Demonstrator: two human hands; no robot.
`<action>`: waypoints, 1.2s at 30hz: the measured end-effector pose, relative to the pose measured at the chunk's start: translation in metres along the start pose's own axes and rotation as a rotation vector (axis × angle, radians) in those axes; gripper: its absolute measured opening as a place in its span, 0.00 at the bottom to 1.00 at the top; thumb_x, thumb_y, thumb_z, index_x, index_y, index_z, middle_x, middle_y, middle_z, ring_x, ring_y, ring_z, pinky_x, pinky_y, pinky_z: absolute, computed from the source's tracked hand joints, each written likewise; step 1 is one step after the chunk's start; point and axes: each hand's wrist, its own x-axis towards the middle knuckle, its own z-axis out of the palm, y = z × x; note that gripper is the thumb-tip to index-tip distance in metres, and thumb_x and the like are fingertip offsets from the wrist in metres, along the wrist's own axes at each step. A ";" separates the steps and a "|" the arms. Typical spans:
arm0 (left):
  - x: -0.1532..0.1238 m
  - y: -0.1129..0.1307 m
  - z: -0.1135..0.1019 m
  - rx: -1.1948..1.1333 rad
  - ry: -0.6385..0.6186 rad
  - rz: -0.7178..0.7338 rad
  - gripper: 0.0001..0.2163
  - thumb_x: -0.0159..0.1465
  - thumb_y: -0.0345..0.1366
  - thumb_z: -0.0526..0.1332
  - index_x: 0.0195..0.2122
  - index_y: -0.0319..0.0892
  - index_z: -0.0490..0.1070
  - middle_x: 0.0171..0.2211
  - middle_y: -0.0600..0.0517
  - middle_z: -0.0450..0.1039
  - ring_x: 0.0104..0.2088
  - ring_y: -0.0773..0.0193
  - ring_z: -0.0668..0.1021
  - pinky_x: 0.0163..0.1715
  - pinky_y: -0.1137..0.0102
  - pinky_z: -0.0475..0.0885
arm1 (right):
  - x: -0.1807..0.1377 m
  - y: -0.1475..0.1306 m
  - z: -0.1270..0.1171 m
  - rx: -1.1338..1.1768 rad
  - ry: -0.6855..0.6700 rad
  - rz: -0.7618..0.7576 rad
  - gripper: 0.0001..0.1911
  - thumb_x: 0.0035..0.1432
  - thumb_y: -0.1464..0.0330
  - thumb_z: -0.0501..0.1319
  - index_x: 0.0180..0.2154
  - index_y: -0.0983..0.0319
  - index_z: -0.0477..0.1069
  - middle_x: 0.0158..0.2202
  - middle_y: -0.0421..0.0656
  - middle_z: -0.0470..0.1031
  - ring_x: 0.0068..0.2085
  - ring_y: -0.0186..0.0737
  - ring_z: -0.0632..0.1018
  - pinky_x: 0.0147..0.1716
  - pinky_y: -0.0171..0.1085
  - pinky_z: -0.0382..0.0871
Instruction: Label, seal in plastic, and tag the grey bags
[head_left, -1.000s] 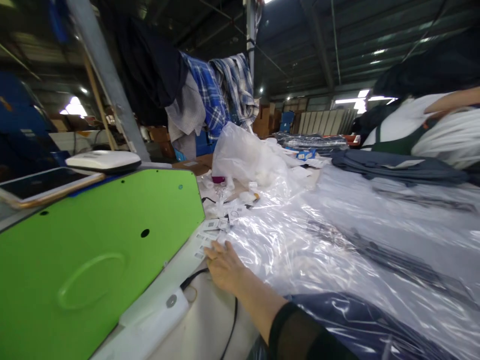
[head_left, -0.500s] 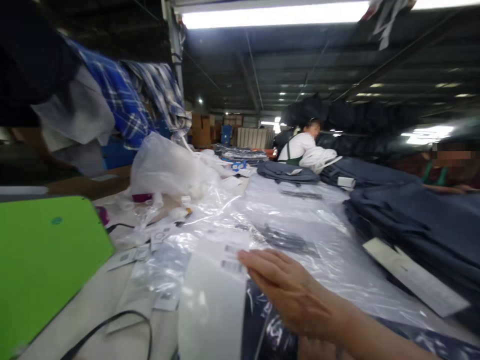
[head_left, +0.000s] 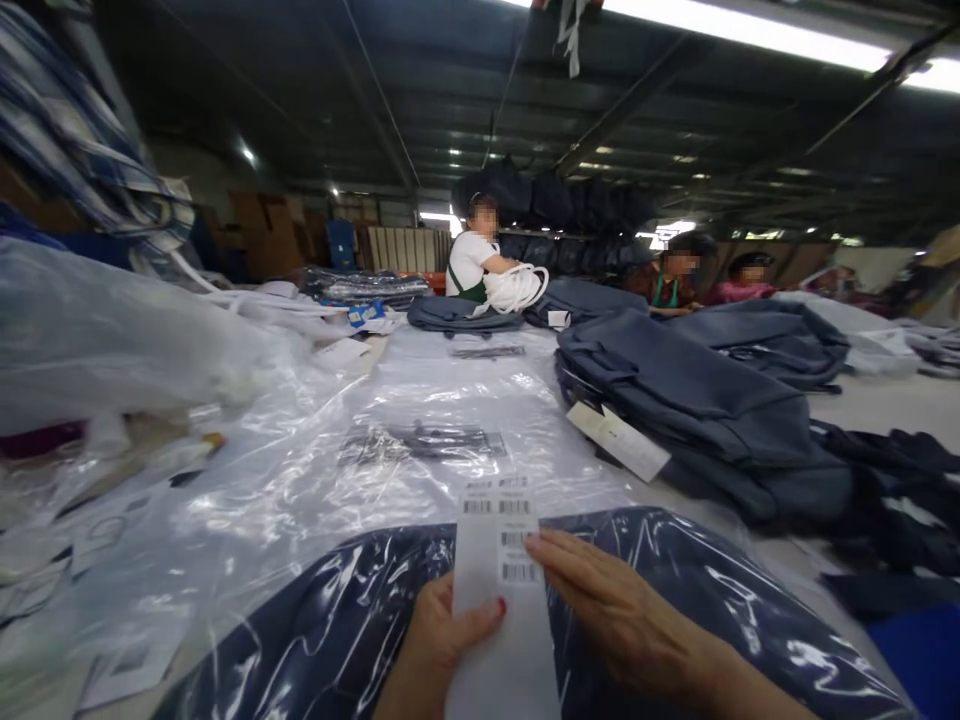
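A long white sheet of barcode stickers (head_left: pixel 501 640) stands tilted up in front of me, with printed stickers near its upper end. My left hand (head_left: pixel 439 640) is closed on the sheet's left side, its thumb lying across the front. At the right edge, my right hand (head_left: pixel 622 610) has its fingers pressed together, with the fingertips on the stickers; its thumb is hidden. Below both hands lies a dark navy garment or bag in a shiny clear plastic bag (head_left: pixel 322 610).
Clear plastic bags (head_left: pixel 420 390) cover the table ahead. Folded dark blue goods (head_left: pixel 675 390) with a paper tag (head_left: pixel 619 440) are piled at the right. Crumpled translucent plastic (head_left: pixel 112 330) is on the left. A person in a white top (head_left: pixel 472 262) is across the table; others sit farther right.
My view has turned to the right, and the green board has left it. My left hand has come into clear view holding the sticker sheet, while my right hand stays at the sheet's edge.
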 end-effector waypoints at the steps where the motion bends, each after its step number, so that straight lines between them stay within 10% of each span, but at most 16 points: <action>1: 0.000 0.000 0.001 -0.026 0.008 -0.017 0.27 0.42 0.43 0.77 0.41 0.35 0.77 0.35 0.42 0.78 0.36 0.50 0.79 0.38 0.61 0.73 | -0.001 -0.001 0.003 -0.003 0.035 0.015 0.38 0.50 0.82 0.47 0.64 0.67 0.50 0.58 0.50 0.68 0.62 0.40 0.64 0.57 0.39 0.66; 6: -0.005 0.001 0.011 -0.027 0.065 -0.041 0.23 0.40 0.41 0.77 0.36 0.36 0.80 0.28 0.45 0.78 0.30 0.55 0.79 0.35 0.65 0.71 | 0.000 -0.018 0.011 0.027 0.315 0.286 0.17 0.56 0.80 0.50 0.44 0.60 0.68 0.50 0.47 0.72 0.53 0.39 0.72 0.50 0.39 0.72; 13: -0.007 -0.002 0.012 -0.013 0.013 -0.011 0.19 0.45 0.41 0.75 0.36 0.37 0.80 0.30 0.45 0.78 0.31 0.58 0.78 0.34 0.68 0.69 | 0.003 -0.047 0.048 0.298 0.290 0.569 0.23 0.60 0.69 0.57 0.57 0.56 0.61 0.68 0.50 0.43 0.66 0.53 0.55 0.58 0.53 0.64; 28: 0.000 -0.011 0.001 0.100 -0.037 0.011 0.18 0.46 0.44 0.74 0.36 0.41 0.81 0.26 0.48 0.76 0.31 0.60 0.76 0.34 0.70 0.68 | 0.004 -0.052 0.064 1.061 0.327 1.072 0.14 0.56 0.53 0.62 0.40 0.51 0.79 0.63 0.45 0.60 0.63 0.52 0.61 0.61 0.48 0.53; 36: -0.002 -0.009 0.004 0.145 -0.054 -0.023 0.22 0.44 0.48 0.75 0.36 0.37 0.81 0.24 0.47 0.76 0.26 0.63 0.74 0.29 0.73 0.65 | 0.020 -0.054 0.057 1.544 0.656 1.379 0.16 0.41 0.56 0.72 0.30 0.59 0.80 0.52 0.46 0.72 0.51 0.48 0.72 0.47 0.37 0.66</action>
